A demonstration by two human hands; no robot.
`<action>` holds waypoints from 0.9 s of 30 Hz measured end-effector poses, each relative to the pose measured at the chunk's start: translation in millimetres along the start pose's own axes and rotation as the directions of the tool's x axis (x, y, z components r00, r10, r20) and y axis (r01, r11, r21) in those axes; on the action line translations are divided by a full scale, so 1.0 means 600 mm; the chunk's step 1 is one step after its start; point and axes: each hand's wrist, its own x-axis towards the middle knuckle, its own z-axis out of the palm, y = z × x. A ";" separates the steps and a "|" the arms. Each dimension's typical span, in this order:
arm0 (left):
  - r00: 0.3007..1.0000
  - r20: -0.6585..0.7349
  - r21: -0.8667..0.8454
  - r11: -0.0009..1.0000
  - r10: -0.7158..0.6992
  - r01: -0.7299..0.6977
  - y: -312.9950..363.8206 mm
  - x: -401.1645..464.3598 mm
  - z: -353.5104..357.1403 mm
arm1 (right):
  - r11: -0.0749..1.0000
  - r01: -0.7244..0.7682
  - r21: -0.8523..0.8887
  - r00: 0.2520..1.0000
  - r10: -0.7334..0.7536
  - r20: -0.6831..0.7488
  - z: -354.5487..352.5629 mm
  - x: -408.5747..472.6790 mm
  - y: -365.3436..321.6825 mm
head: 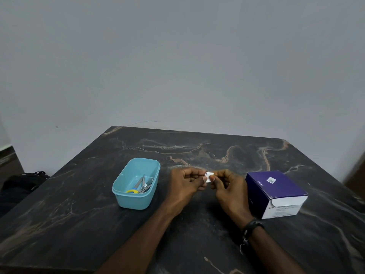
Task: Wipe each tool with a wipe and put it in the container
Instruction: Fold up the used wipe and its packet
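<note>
You are pinching the small white wipe [208, 177] between both hands, left hand [185, 181] and right hand [227, 184]; the container [136, 200] is sitting left, nearer your left hand.

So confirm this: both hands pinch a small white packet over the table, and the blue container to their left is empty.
Not empty: the head view shows tools lying in the blue container. The rest stands: left hand and right hand pinch the white packet.

Dark marble-patterned table [197, 244] with tan veins, filling the lower half. Plain grey wall [177, 56] behind, from 10 to 2 o'clock. Black bag [23, 183] on the floor at 9 o'clock, off the table's left edge. Thin wire [150, 121] along the wall just above the table's far edge.
</note>
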 end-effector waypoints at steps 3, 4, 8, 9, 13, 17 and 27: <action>1.000 -0.023 0.016 1.000 -0.017 0.017 -0.001 0.001 0.003 | 0.993 0.026 -0.113 1.000 -0.027 -0.009 0.000 0.004 0.003; 0.999 -0.028 0.023 0.999 -0.025 0.026 0.000 0.001 0.006 | 0.990 0.034 -0.140 0.999 -0.036 -0.010 -0.002 0.005 0.003; 0.997 -0.044 -0.011 0.998 -0.066 0.066 0.012 -0.008 0.011 | 0.988 0.057 -0.142 0.998 -0.054 0.025 -0.005 0.003 -0.008; 0.996 -0.051 -0.006 0.998 -0.069 0.069 0.016 -0.011 0.010 | 0.990 0.052 -0.128 0.998 -0.049 0.028 -0.006 0.000 -0.012; 0.995 -0.093 0.075 0.996 -0.041 0.048 0.031 -0.016 0.007 | 0.997 0.029 -0.076 1.000 -0.030 -0.003 -0.005 -0.007 -0.035; 0.989 -0.150 0.097 0.995 0.016 -0.001 0.068 -0.027 0.014 | 0.999 0.001 -0.044 0.995 -0.006 -0.100 -0.007 -0.008 -0.072; 0.971 -0.173 0.135 0.980 0.167 -0.144 0.161 -0.070 0.033 | 0.999 0.009 -0.032 0.969 -0.017 -0.248 -0.049 -0.021 -0.165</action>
